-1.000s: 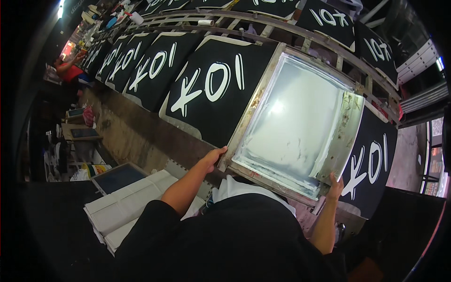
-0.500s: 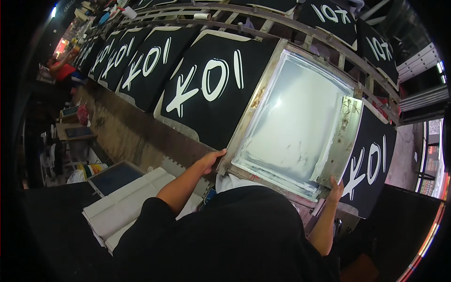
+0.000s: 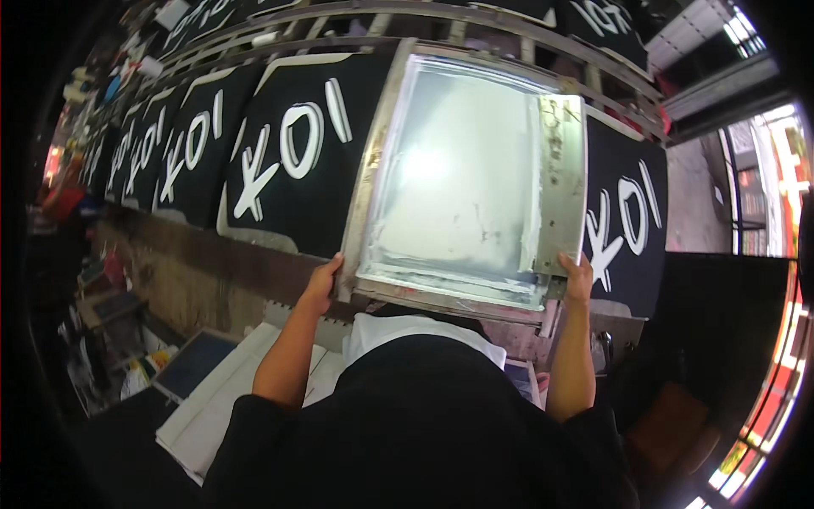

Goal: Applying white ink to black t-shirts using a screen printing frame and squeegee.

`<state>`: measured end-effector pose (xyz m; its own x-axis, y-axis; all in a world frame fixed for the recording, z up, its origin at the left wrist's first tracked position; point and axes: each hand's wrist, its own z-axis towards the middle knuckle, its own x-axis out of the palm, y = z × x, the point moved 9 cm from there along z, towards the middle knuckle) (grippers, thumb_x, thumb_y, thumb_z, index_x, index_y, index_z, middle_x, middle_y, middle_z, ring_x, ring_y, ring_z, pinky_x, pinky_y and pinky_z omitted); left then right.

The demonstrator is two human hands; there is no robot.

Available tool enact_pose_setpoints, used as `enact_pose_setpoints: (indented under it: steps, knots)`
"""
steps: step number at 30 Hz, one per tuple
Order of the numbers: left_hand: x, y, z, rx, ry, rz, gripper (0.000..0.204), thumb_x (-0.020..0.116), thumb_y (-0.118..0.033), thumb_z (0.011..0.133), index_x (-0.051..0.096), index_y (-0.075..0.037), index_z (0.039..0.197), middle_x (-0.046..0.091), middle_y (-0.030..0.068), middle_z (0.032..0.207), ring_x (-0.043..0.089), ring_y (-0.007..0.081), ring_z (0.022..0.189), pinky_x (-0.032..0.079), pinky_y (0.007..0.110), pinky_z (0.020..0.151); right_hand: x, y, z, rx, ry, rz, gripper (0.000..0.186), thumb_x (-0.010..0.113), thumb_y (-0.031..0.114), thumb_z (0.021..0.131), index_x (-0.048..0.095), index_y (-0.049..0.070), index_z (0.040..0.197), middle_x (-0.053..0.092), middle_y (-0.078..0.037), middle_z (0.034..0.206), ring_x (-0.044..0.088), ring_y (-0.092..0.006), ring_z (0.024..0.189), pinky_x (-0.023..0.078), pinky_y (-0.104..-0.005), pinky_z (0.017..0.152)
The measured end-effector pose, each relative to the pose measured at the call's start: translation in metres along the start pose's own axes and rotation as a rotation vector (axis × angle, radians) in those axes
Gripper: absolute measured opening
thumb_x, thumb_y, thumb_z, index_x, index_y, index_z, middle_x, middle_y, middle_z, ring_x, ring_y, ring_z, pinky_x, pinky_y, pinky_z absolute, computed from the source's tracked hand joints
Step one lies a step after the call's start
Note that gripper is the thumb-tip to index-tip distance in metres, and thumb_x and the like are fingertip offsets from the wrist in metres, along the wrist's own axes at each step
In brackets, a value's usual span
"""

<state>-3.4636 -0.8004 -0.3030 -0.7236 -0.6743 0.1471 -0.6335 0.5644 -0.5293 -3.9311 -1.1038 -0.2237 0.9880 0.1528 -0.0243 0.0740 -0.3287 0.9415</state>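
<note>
A screen-printing frame (image 3: 362, 201) lies over the printing bench in front of me, its pale mesh smeared with white ink along the edges. My left hand (image 3: 323, 282) grips the frame's lower left corner. Inside the frame, along its right side, rests a long metal squeegee (image 3: 561, 174), spattered with ink. My right hand (image 3: 578, 277) is closed at the lower right, thumb by the squeegee's near end; whether its fingers hold the frame, the squeegee or both is partly hidden. Black fabric panels with white lettering flank the frame, one on the left (image 3: 318, 199) and one on the right (image 3: 640, 263).
More printed black panels run along the bench to the far left. Metal rails (image 3: 373, 25) cross behind the frame, with further panels beyond. A stack of pale folded sheets (image 3: 225, 386) and a dark-meshed frame (image 3: 197, 363) sit at lower left. A person in red is at far left.
My view has turned, so the bench and frame appear further left and straighter. Both hands stay at the same corners, and the squeegee still lies along the frame's right side.
</note>
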Motion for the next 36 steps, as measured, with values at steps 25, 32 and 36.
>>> enact_pose_setpoints:
  steps: [25, 32, 36]
  knots:
    - [-0.016, 0.009, -0.042, 0.825, -0.543, 0.571, 0.046, 0.048, -0.033, 0.1, 0.051, 0.004, 0.073, 0.049, 0.0065, 0.065, 0.044, 0.0166, 0.064, 0.037, 0.038, 0.059, -0.006, -0.016, 0.003, -0.058, 0.071, 0.103, 0.046, 0.077, 0.016, 0.077, 0.063, -0.003, 0.117, 0.068, -0.007, 0.102, 0.061, -0.0154, 0.092, 0.047, -0.0302, 0.086]
    - [-0.018, 0.004, -0.029, 0.794, -0.432, 0.566, 0.046, 0.043, -0.033, 0.103, 0.054, 0.0, 0.073, 0.049, -0.0016, 0.07, 0.042, 0.0123, 0.067, 0.036, 0.034, 0.058, -0.01, -0.022, 0.025, -0.071, 0.051, -0.025, 0.055, 0.079, 0.025, 0.076, 0.062, -0.003, 0.12, 0.067, -0.01, 0.11, 0.061, -0.0162, 0.098, 0.046, -0.0297, 0.09]
    - [-0.038, -0.038, -0.013, 0.83, -0.419, 0.412, 0.046, 0.044, -0.035, 0.103, 0.062, 0.003, 0.084, 0.059, 0.0034, 0.08, 0.049, 0.0118, 0.073, 0.04, 0.031, 0.065, 0.024, -0.03, 0.023, -0.045, 0.015, 0.014, 0.054, 0.079, 0.028, 0.074, 0.065, 0.0, 0.117, 0.065, -0.01, 0.114, 0.061, -0.0183, 0.1, 0.046, -0.0309, 0.091]
